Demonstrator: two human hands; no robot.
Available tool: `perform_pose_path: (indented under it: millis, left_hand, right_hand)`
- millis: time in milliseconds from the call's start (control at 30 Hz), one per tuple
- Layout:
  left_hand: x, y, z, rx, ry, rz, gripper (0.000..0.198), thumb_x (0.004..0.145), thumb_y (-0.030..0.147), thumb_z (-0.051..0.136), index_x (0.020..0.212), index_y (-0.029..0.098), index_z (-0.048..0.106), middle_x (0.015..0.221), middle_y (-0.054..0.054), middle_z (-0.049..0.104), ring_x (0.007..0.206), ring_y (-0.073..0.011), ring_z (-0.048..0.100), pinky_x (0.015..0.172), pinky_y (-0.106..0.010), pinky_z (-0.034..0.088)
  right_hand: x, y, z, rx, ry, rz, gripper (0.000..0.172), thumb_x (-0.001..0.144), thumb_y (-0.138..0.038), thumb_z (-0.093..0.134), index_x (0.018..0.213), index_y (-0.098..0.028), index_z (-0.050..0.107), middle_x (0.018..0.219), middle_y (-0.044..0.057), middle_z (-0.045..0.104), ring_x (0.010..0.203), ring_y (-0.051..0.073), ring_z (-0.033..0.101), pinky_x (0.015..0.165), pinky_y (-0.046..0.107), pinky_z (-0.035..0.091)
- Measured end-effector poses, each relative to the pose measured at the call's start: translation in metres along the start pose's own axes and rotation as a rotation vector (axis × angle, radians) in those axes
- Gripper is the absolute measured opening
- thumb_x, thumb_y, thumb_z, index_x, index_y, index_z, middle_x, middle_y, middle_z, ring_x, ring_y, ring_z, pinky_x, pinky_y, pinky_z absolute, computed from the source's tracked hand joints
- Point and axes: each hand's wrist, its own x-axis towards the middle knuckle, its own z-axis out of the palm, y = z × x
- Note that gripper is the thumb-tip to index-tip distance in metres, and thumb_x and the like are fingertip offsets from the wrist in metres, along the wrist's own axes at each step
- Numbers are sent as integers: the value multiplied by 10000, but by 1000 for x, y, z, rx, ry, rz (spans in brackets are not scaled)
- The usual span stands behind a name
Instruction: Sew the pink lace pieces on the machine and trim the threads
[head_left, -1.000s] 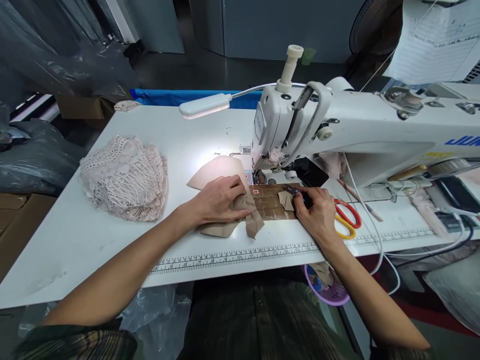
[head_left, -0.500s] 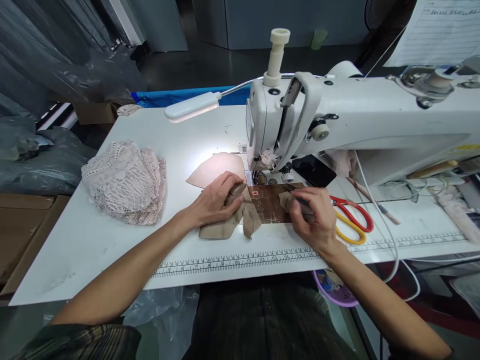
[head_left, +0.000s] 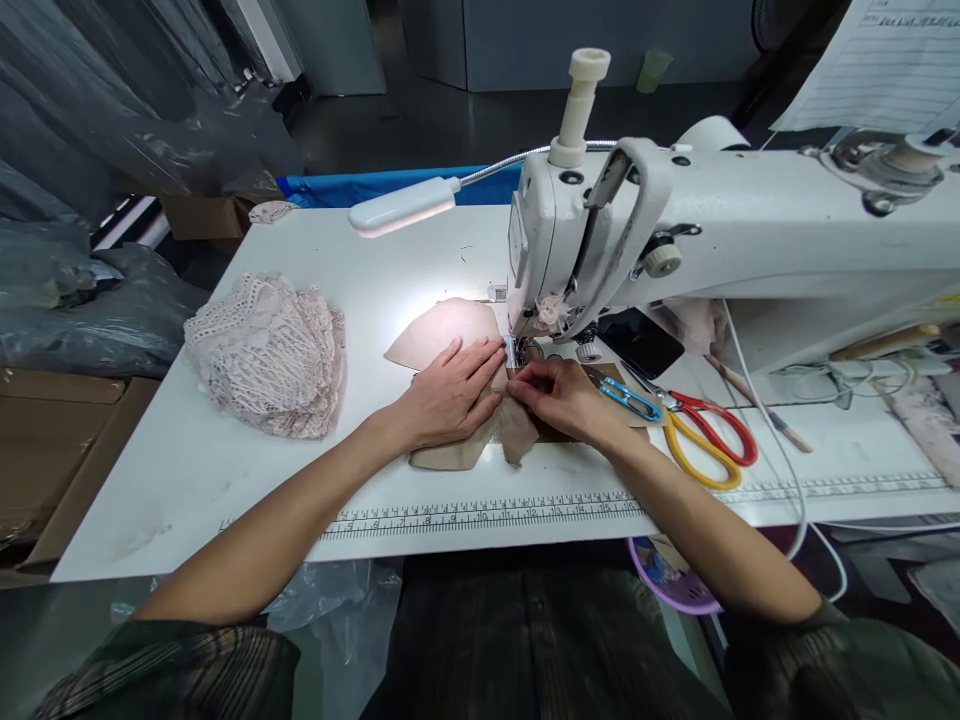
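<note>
My left hand point(head_left: 457, 393) lies flat on tan fabric pieces point(head_left: 450, 456), fingers stretched toward the presser foot point(head_left: 517, 350) of the white sewing machine point(head_left: 555, 230). Beside the foot, my right hand point(head_left: 559, 397) pinches the edge of the tan fabric; its fingertips hide the exact grip. A loose tan flap point(head_left: 517, 432) hangs toward me between the hands. Behind my left fingers rests a pale pink cup-shaped piece point(head_left: 442, 332). Blue thread snips point(head_left: 632, 398) lie just right of my right hand, near scissors point(head_left: 709, 440) with red and yellow handles.
A pile of pale lace pieces point(head_left: 266, 355) sits at the left. A lamp point(head_left: 405, 205) reaches over the table. Behind the needle area is a black phone point(head_left: 641, 340). A printed ruler point(head_left: 480, 518) follows the front edge, above a purple basket point(head_left: 675, 590).
My right hand has let go of the snips, now lying on the table, and moved left to the fabric by the presser foot. My left fingers have flattened out. The view has shifted slightly.
</note>
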Motion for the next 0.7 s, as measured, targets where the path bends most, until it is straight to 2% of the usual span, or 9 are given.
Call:
perform_pose_path:
  millis: [100, 167, 333, 400, 533, 700]
  left_hand:
    - [0, -3, -3, 69, -85, -16, 601, 1002, 438, 287, 1514, 123, 292, 1589, -134, 294, 1479, -317, 239, 1205, -549, 176]
    - [-1, -4, -3, 96, -99, -19, 614, 1005, 452, 269, 1529, 133, 264, 1604, -117, 260, 1492, -304, 203, 1215, -520, 162]
    - [0, -5, 0, 129, -89, -17, 601, 1007, 457, 277, 1526, 156, 280, 1591, -129, 291, 1487, -314, 219, 1199, -538, 189]
    - [1, -5, 0, 135, -98, -22, 593, 1012, 459, 261, 1522, 160, 289, 1588, -139, 292, 1483, -317, 231, 1191, -549, 194]
    - [2, -4, -2, 132, -112, -27, 581, 1012, 470, 260, 1518, 188, 303, 1599, -121, 274, 1488, -293, 224, 1197, -519, 194]
    - [1, -4, -2, 110, -100, -32, 568, 1004, 472, 302, 1516, 226, 310, 1610, -102, 250, 1488, -279, 229, 1202, -502, 190]
  right_hand:
    - [2, 7, -2, 235, 16, 61, 207, 781, -378, 634, 716, -186, 594, 629, -14, 591, 520, 110, 503, 490, 240, 371]
    - [2, 8, -3, 297, 9, 52, 233, 780, -407, 631, 724, -191, 563, 633, -19, 577, 517, 108, 497, 489, 242, 378]
    - [-6, 3, 1, 145, 5, -251, 124, 854, -303, 563, 789, -198, 551, 638, -20, 567, 595, 131, 524, 604, 271, 413]
    - [-9, 0, 6, 66, 28, -303, 97, 871, -244, 515, 782, -206, 521, 625, -20, 555, 583, 137, 508, 608, 280, 396]
    - [-11, -7, 11, -28, 111, -246, 136, 834, -168, 481, 709, -218, 459, 639, -10, 555, 591, 147, 495, 600, 284, 366]
    - [-28, -5, -2, -89, 34, -103, 178, 806, -174, 479, 637, -220, 442, 570, -23, 518, 515, 130, 442, 533, 269, 310]
